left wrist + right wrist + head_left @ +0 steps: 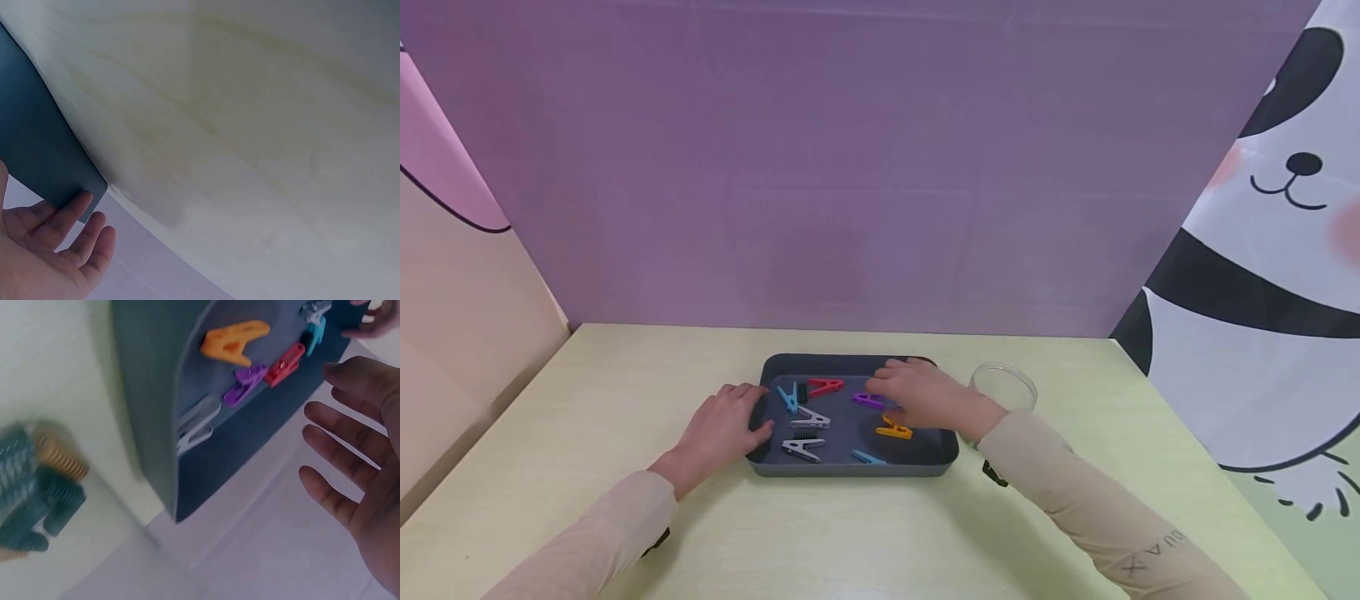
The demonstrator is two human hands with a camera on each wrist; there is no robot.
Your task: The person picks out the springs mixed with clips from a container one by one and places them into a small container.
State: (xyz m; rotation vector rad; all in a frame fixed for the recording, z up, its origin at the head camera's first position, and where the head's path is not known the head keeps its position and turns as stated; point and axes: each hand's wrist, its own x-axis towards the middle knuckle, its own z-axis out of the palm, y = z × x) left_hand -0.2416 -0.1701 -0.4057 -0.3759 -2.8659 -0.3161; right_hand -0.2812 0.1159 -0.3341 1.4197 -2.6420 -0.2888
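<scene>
A dark grey tray [850,470] holds several plastic clips. On its left side are a red clip [826,386], a blue clip [789,398] and grey clips [803,448], with small dark ridged pieces near them. My left hand [721,429] rests at the tray's left rim, its fingers loosely extended against the wall. Over the tray's right half hovers my right hand [925,398], fingers spread and nothing seen between them. Close below it lie a purple clip [245,384] and an orange clip [234,344]. Another blue clip [868,457] is by the front wall.
A clear round container [1004,385] stands right of the tray, partly behind my right forearm. Blurred dark green ridged pieces [59,494] and orange ones show near it in the right wrist view. A purple backdrop [850,167] rises behind the pale table [820,533].
</scene>
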